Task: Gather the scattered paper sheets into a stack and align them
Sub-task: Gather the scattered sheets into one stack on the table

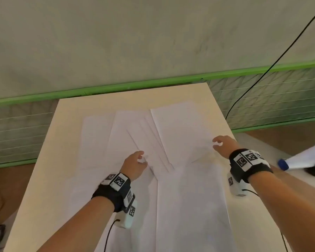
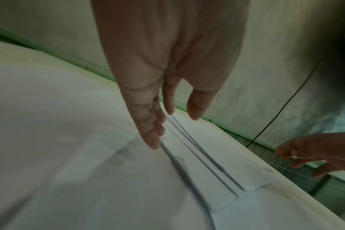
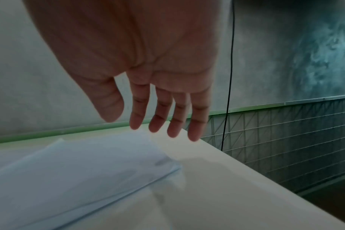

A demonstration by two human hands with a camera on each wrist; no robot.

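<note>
Several white paper sheets lie scattered and overlapping on a pale table; a fan of them runs down the middle. My left hand hovers open just over the fan's near corner, its straight fingers close above the overlapping sheet edges. My right hand is open over the right-hand sheet's near right corner. In the right wrist view this hand hangs with relaxed fingers above the sheet's edge and holds nothing. The right hand also shows in the left wrist view.
The table's right edge runs close beside my right hand. A green-framed wire mesh fence stands behind and to the right, with a black cable hanging across it. A white object with a blue end lies at the right.
</note>
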